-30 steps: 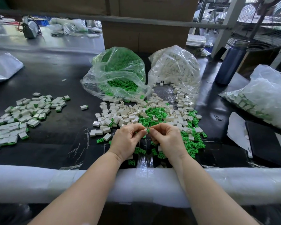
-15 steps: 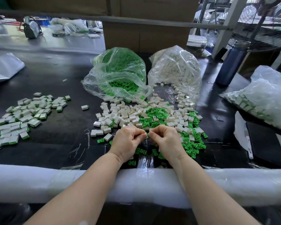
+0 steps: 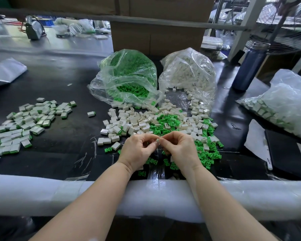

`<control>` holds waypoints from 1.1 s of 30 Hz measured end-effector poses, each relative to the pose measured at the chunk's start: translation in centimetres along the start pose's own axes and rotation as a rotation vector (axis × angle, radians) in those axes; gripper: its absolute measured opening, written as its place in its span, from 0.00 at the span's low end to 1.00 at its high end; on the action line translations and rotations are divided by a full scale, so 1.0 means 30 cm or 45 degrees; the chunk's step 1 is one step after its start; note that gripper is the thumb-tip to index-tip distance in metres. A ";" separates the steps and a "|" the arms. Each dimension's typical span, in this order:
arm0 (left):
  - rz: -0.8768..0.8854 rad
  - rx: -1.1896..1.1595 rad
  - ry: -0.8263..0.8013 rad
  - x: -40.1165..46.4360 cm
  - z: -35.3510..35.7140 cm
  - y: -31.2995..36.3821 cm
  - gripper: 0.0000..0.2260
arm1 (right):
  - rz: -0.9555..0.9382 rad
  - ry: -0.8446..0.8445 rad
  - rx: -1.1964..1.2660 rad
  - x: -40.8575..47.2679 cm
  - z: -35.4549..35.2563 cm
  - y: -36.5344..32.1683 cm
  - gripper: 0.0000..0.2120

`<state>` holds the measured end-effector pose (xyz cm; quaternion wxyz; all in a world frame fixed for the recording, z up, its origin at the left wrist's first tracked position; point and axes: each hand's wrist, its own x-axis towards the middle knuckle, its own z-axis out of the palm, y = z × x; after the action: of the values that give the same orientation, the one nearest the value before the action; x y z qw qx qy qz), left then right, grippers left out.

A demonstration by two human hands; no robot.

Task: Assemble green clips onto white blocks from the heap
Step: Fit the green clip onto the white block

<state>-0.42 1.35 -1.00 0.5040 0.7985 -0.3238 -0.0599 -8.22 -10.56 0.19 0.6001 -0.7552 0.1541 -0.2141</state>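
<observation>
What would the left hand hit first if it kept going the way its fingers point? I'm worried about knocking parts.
Likely the right hand: the left hand points right, fingertips almost touching it over a small white block.

Loose heap of blocks and clips lies centre on the tabletop. Two open bags stand behind it: clip bag left, block bag right. Assembled pile far left; bottle far right.
</observation>
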 end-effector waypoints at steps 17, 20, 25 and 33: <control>0.043 -0.012 -0.051 0.003 -0.014 -0.002 0.08 | 0.005 -0.163 0.040 0.012 0.008 0.026 0.09; 0.022 -0.032 -0.076 0.003 -0.015 0.001 0.08 | -0.042 -0.248 0.039 0.011 0.007 0.018 0.09; 0.025 0.003 -0.121 -0.001 -0.020 0.002 0.07 | -0.008 -0.268 0.097 0.013 0.003 0.017 0.06; 0.082 0.059 -0.145 0.000 -0.018 0.005 0.08 | 0.059 -0.288 0.123 0.013 0.004 0.025 0.07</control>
<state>-0.26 1.72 -0.60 0.4679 0.7944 -0.3787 -0.0815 -7.80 -10.83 -0.49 0.6542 -0.7409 0.0923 -0.1210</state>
